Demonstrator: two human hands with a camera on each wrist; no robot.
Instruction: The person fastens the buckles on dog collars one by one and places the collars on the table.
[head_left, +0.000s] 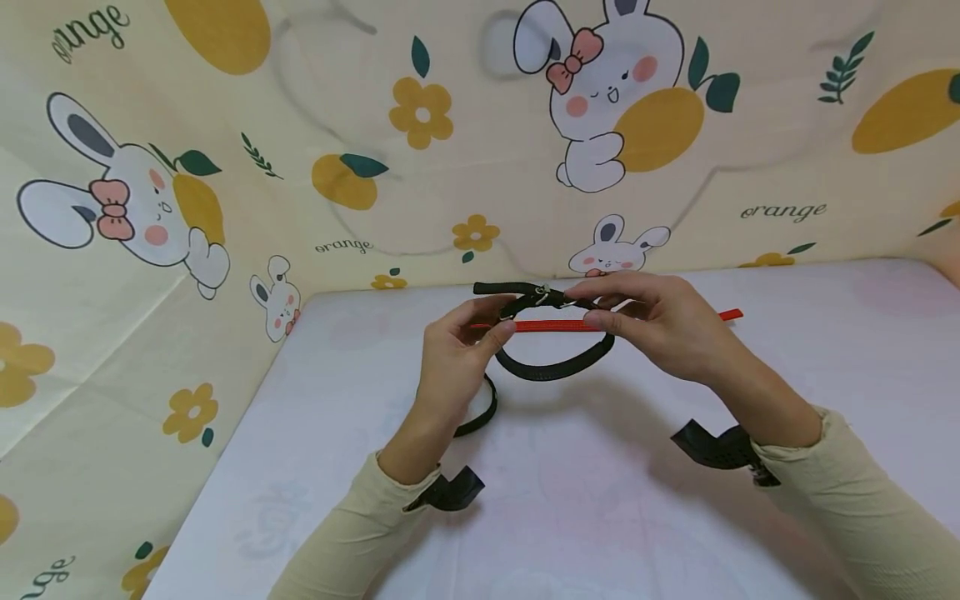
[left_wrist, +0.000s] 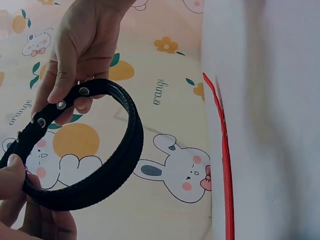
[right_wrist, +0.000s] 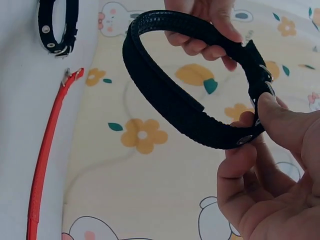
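Note:
Both hands hold a black collar (head_left: 555,372) above the white table, its band closed into a loop. The left hand (head_left: 456,354) pinches one side between thumb and fingers. My right hand (head_left: 671,327) grips the other side, thumb beside the metal buckle and ring. The strap's free end juts out leftward past the buckle in the head view. Metal eyelets show along the collar (left_wrist: 107,182) in the left wrist view. In the right wrist view, the right thumb presses on the collar (right_wrist: 172,117) by the metal hardware.
A red collar (head_left: 555,326) lies stretched out on the table (head_left: 570,517) behind the held loop. Another black collar (head_left: 489,410) rests on the table, partly hidden by the left hand. A cloth (head_left: 480,100) printed with rabbits and oranges hangs behind.

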